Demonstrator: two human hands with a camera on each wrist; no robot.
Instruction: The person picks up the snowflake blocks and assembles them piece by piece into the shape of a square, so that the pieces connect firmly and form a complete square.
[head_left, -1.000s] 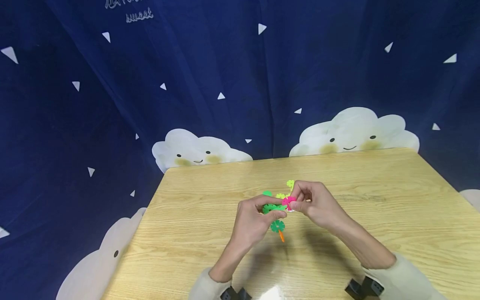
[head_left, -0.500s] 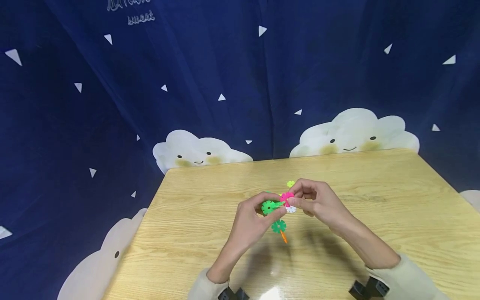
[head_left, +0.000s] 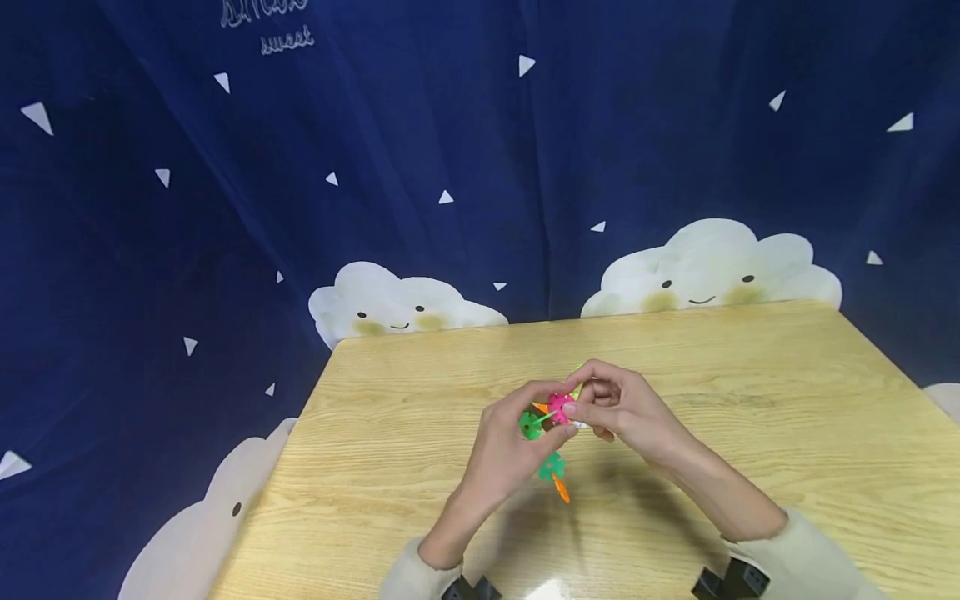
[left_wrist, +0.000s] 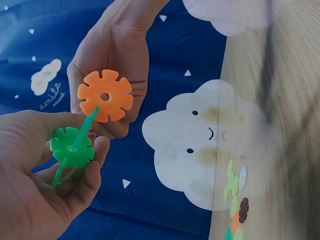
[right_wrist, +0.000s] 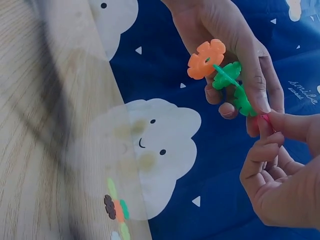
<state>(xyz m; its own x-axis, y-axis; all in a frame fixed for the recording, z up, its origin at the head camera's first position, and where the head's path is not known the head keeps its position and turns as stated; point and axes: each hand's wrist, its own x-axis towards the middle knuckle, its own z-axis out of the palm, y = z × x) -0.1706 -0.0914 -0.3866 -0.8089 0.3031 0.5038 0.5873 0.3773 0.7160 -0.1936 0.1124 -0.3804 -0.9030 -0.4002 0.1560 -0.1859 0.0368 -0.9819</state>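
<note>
Pink disc: sat between the two hands' fingertips, largely hidden in the wrist views; so small a hold could have let it twist or pop loose if pushed off line.
Right hand: pinched the pink disc between thumb and forefinger; a sideways slip there seemed the likeliest fault.
Left hand: grasped the green disc in its curl, thumb and forefinger reaching towards the pink one; too hard a squeeze might have bent a slot or sprung a joint.
Teal disc: hung just below the left grip, on the wearer's side (whether its slot was fully seated, I could not tell).
Orange disc: stood beyond the teal one at the outer end, with no finger on it; a knock or a turn of the left grip could have levered it off.
Tabletop discs: lay flat beyond and below both grips on the wooden table; a dropped piece might have landed among them.
</note>
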